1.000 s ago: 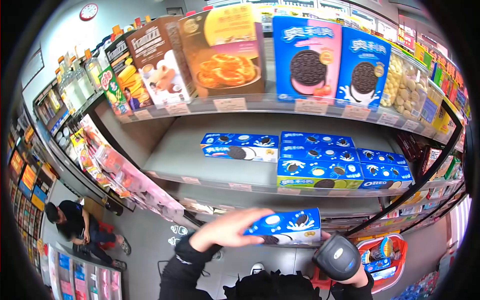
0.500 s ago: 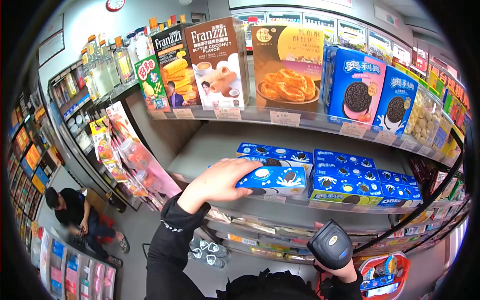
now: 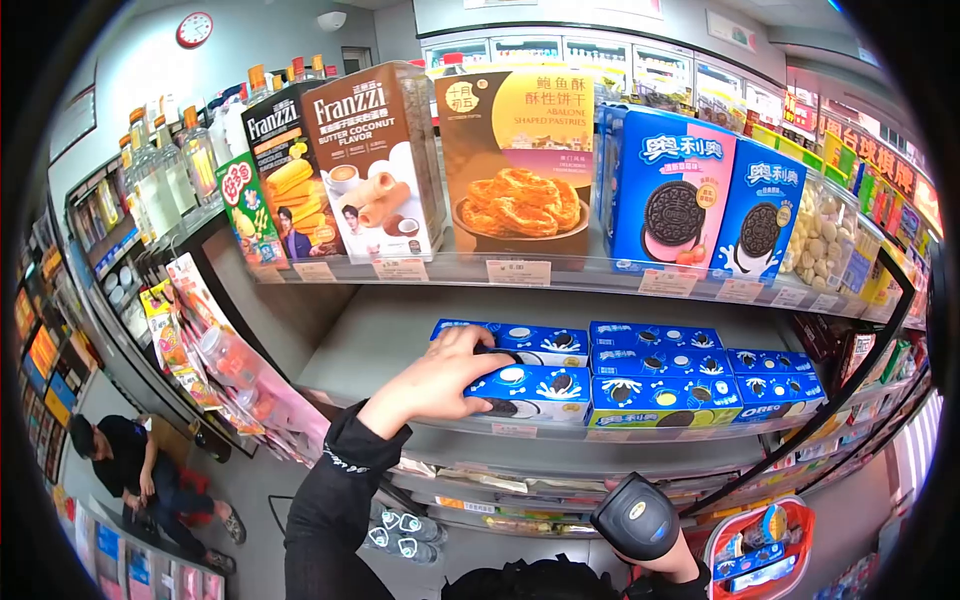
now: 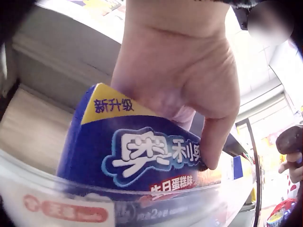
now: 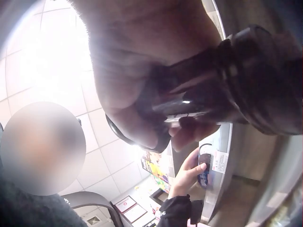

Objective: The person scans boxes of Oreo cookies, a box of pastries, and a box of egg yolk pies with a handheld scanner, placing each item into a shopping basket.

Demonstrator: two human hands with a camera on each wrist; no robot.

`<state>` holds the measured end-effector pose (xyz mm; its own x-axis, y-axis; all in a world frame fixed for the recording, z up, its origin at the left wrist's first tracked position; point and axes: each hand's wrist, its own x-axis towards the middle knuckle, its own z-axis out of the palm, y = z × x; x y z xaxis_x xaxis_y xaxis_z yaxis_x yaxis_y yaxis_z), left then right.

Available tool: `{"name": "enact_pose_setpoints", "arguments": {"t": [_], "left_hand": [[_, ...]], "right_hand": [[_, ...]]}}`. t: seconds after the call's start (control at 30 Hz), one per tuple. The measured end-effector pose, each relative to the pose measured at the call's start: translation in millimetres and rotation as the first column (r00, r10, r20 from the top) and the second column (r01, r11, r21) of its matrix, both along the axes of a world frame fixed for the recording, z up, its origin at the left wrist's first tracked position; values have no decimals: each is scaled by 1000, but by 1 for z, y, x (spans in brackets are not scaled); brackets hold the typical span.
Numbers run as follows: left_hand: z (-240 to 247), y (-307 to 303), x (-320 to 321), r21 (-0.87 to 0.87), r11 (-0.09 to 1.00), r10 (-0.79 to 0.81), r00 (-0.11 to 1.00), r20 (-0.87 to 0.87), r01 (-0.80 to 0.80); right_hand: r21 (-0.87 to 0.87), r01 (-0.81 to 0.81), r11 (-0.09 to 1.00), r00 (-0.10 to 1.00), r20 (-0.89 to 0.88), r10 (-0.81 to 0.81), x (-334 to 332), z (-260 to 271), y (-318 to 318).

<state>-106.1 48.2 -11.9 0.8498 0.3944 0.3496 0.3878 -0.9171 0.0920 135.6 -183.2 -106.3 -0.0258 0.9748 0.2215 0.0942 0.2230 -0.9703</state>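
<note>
My left hand (image 3: 436, 374) grips a blue cookie box (image 3: 535, 392) at the front edge of the middle shelf, thumb on its front face. In the left wrist view the thumb presses the front of the box (image 4: 137, 151) behind the clear shelf lip. Another blue box (image 3: 555, 343) lies right behind it, and stacked blue boxes (image 3: 665, 390) stand to its right. Below the shelf, my right hand (image 3: 672, 560) holds a black handheld scanner (image 3: 636, 517); in the right wrist view its fingers curl round the scanner handle (image 5: 189, 90).
Larger snack boxes (image 3: 520, 165) line the upper shelf. A red basket (image 3: 715, 545) with packages stands on the floor at lower right. A seated person (image 3: 130, 470) is at lower left. Hanging snack packs (image 3: 225, 360) flank the shelf's left side.
My left hand has carried the box up from below the shelf and onto its front edge, beside the stack. My right hand, with the scanner, has shifted slightly left and down since half a second ago.
</note>
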Motion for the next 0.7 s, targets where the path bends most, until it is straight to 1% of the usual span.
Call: {"name": "enact_pose_setpoints", "arguments": {"t": [0.07,0.13,0.17,0.23,0.27,0.33,0.43,0.47,0.5,0.53,0.6,0.63,0.7], "left_hand": [[3,4,0,0,1000,-8,1000,-22,8],[5,7,1,61,997,-53,998,-20,54],[6,9,3,60,997,-54,998,-22,55],[5,12,9,-61,997,43,997,-67,-47],[3,16,12,-61,997,43,997,-67,-47],[-1,23,18,-100,990,73,976,-205,-96],[0,23,20,-118,988,64,967,-248,-95],[1,23,20,-122,988,61,963,-263,-96],[2,23,18,-119,991,29,977,-210,-55],[3,25,16,-114,992,20,976,-218,-46],[3,27,15,-201,980,-46,986,-162,12],[4,23,14,-239,971,-53,990,-131,20],[6,23,12,-239,970,-86,985,-149,49]], "right_hand": [[-22,10,1000,999,-32,-10,3,-8,-1],[-43,14,999,998,-61,-17,4,-12,-2],[-54,10,998,997,-73,-14,5,-14,-2],[-64,5,998,996,-84,-11,6,-19,-3],[-62,2,998,999,-49,-5,8,-24,-3],[-60,3,998,1000,-12,-4,9,-31,-4],[-36,6,999,1000,-16,-6,10,-35,-8],[-60,8,998,1000,-19,-9,9,-33,-9],[-84,10,996,1000,-23,-12,8,-32,-10],[-79,20,997,999,-31,-22,7,-32,-10],[-87,44,995,997,-65,-50,5,-30,-11],[-82,56,995,995,-73,-62,4,-31,-11],[-42,45,998,998,-36,-47,4,-32,-10]]}}
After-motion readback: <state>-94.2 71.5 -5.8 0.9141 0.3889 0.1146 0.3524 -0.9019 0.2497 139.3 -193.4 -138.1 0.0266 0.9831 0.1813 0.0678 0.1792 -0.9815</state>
